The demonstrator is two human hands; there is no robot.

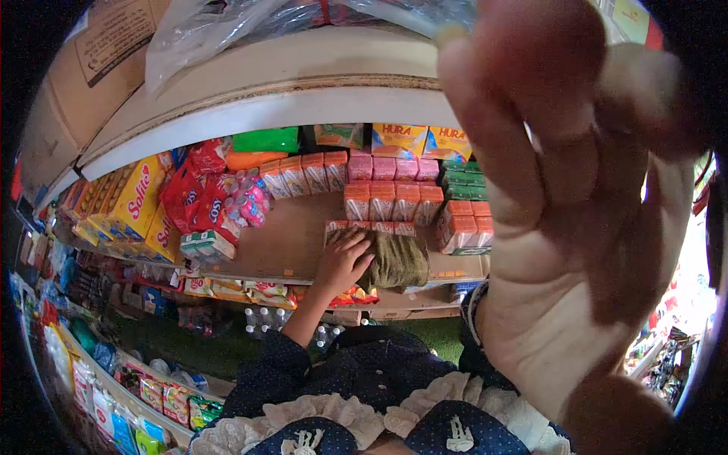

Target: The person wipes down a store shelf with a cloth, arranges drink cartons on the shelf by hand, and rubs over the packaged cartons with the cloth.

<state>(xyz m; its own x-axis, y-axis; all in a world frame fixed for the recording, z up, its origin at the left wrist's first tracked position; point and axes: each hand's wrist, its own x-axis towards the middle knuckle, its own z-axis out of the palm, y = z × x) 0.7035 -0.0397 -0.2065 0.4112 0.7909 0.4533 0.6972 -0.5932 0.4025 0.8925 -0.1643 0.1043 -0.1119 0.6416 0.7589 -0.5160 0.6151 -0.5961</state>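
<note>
My left hand (345,262) rests on the shelf with its fingers spread, touching the left side of a folded olive-green cloth (398,260). Under and behind its fingertips is a row of small red-and-white cartons (383,227). Further back stand stacked orange-red cartons (393,203) and pink ones (394,168). Close in front of the camera, my right hand (569,197) is raised, palm towards the lens, with its fingers apart and nothing visible in it. It hides the shelf's right part.
Yellow Solite boxes (136,199), red packets (189,199) and a bundle of pink bottles (249,199) sit at the left. Hura boxes (400,141) stand at the back. An upper shelf edge (265,114) overhangs these goods. Snack packets (265,290) lie on the level below.
</note>
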